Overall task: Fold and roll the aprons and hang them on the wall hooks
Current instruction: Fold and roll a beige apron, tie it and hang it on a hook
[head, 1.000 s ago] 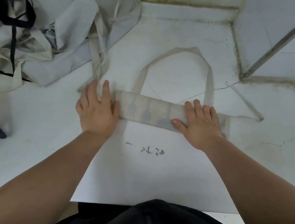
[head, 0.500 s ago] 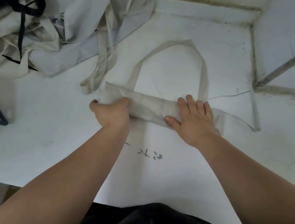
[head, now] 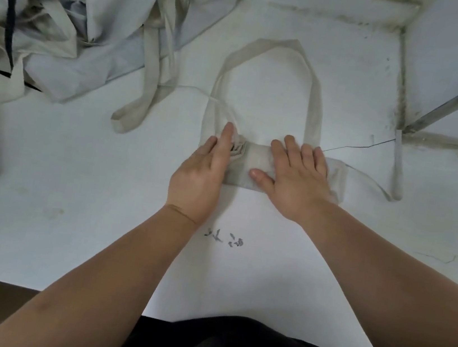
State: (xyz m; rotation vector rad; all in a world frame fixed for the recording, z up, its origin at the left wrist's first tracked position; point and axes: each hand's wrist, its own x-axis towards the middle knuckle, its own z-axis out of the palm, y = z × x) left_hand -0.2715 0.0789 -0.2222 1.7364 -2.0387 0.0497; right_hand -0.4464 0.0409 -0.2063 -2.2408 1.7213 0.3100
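- Folded apron: a narrow pale band lying crosswise near the middle of the white surface, about midway between its near and far edges. Its left end shows stacked layers (rolled or pleated, cannot tell).
- Neck loop: arches flat from the band toward the far edge.
- Left hand: rests against the band's left end, fingers straight and close together.
- Right hand: palm down on the band, fingers straight and slightly spread, thumb out to the left.
- Tie strap: trails from the band's right end and loops toward the right edge.
- Heap of loose aprons: at the far left corner, apart from the band.
- Handwritten marks: on the surface, just on the near side of the hands.
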